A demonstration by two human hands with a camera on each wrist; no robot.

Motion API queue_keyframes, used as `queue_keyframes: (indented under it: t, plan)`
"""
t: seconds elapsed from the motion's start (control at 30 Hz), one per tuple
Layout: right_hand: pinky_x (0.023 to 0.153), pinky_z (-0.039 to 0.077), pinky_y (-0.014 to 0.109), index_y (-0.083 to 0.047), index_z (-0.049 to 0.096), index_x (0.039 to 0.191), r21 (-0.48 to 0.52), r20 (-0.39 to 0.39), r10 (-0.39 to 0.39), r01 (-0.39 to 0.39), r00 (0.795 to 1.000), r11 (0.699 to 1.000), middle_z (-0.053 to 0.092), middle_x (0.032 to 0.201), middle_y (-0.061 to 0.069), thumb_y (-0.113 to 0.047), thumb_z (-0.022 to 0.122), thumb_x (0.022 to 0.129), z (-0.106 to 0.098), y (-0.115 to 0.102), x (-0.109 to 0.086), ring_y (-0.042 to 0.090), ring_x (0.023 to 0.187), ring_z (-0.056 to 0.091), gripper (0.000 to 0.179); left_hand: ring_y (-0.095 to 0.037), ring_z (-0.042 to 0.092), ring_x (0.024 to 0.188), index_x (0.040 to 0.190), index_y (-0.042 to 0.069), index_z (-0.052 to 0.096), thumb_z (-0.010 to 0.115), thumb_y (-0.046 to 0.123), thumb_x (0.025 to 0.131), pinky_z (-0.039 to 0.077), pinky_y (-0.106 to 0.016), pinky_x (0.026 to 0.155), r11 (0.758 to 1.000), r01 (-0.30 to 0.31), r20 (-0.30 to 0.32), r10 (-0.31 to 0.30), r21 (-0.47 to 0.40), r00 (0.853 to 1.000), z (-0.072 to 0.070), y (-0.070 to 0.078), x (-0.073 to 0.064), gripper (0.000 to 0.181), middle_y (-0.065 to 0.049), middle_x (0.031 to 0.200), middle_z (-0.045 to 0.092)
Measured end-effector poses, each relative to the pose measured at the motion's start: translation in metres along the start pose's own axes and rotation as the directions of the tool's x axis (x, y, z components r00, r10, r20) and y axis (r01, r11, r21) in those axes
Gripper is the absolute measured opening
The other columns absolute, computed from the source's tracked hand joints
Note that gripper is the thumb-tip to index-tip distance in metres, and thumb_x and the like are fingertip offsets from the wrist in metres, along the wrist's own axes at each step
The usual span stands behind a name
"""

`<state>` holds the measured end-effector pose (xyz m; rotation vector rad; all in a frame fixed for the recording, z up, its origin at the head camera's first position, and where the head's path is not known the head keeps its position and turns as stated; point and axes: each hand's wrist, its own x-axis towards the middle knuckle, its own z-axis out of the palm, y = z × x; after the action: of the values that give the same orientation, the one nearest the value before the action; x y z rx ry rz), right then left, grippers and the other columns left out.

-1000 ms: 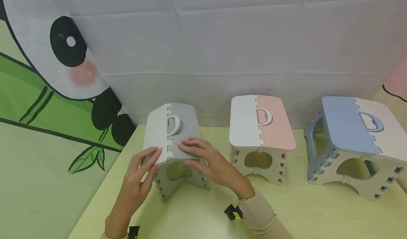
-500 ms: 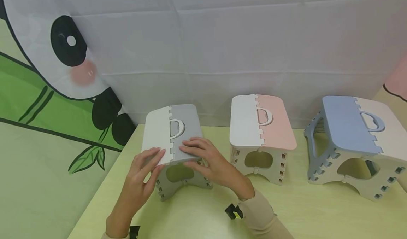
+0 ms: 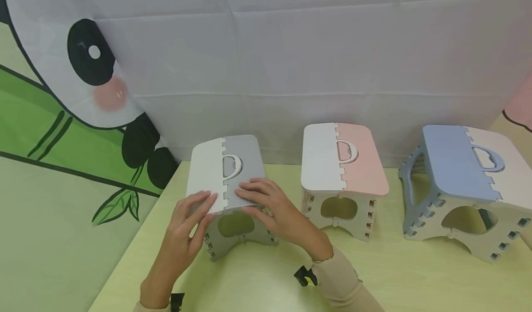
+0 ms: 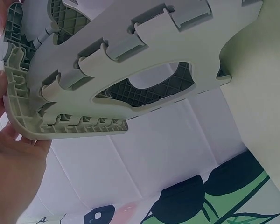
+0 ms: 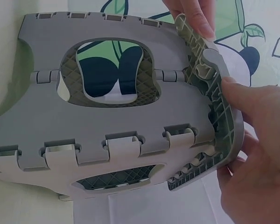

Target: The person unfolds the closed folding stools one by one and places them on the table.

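A folding step stool (image 3: 205,164) with a white and grey top stands on the table at the left, legs spread and top level. My left hand (image 3: 183,229) rests its fingers on the white half near the front edge, thumb by the front rim. On the grey half lie the fingers of my right hand (image 3: 276,210), the thumb against the front rim. In the right wrist view the grey leg panel (image 5: 116,116) and its hinges show, with my right thumb on the rim. The left wrist view shows my left hand (image 4: 18,172) at the stool's top edge.
A white and pink step stool (image 3: 320,157) stands unfolded to the right, and a blue and white one (image 3: 450,162) farther right. All three are on a pale yellow table (image 3: 257,284). A pale cloth backdrop (image 3: 291,63) hangs behind.
The stool's top, peaked along its middle seam a second ago, went flat by half a second ago and stays so. Its handle dropped with it. Both hands stay nearly in place.
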<state>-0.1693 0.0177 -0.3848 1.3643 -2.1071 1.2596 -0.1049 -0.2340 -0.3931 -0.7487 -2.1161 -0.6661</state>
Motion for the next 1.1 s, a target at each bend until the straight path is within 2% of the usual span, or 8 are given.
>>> queue_keyframes:
  t: [0.33, 0.67, 1.1]
  plan:
    - [0.118, 0.036, 0.044, -0.002, 0.066, 0.134, -0.003, -0.037, -0.011, 0.011, 0.999, 1.000, 0.060, 0.141, 0.015, -0.009, 0.072, 0.096, 0.004, 0.002, 0.002, 0.035, 0.139, 0.047, 0.040, -0.039, 0.052, 0.124, 0.134, 0.000, 0.066, 0.050, 0.036, 0.109, 0.033, -0.023, 0.117, 1.000, 0.001, 0.001, -0.001, 0.005, 1.000, 0.001, -0.005, 0.001, 0.047, -0.021, 0.133, 0.060]
    - [0.118, 0.037, 0.043, -0.002, 0.067, 0.134, -0.054, -0.060, -0.036, 0.032, 0.998, 0.998, 0.062, 0.139, 0.015, -0.009, 0.072, 0.096, 0.008, 0.002, 0.005, 0.035, 0.136, 0.049, 0.039, -0.040, 0.052, 0.124, 0.133, -0.002, 0.066, 0.050, 0.035, 0.109, 0.032, -0.026, 0.119, 1.000, -0.009, -0.006, 0.009, 0.011, 1.000, 0.000, -0.009, 0.003, 0.047, -0.023, 0.133, 0.060]
    - [0.118, 0.036, 0.046, -0.005, 0.067, 0.134, -0.093, -0.066, -0.008, 0.002, 0.998, 0.996, 0.062, 0.139, 0.012, -0.014, 0.071, 0.097, 0.012, -0.001, 0.011, 0.032, 0.136, 0.050, 0.038, -0.039, 0.050, 0.125, 0.134, -0.001, 0.066, 0.048, 0.036, 0.110, 0.031, -0.025, 0.118, 1.000, 0.008, -0.002, -0.008, 0.011, 1.000, -0.002, -0.015, 0.004, 0.048, -0.021, 0.134, 0.061]
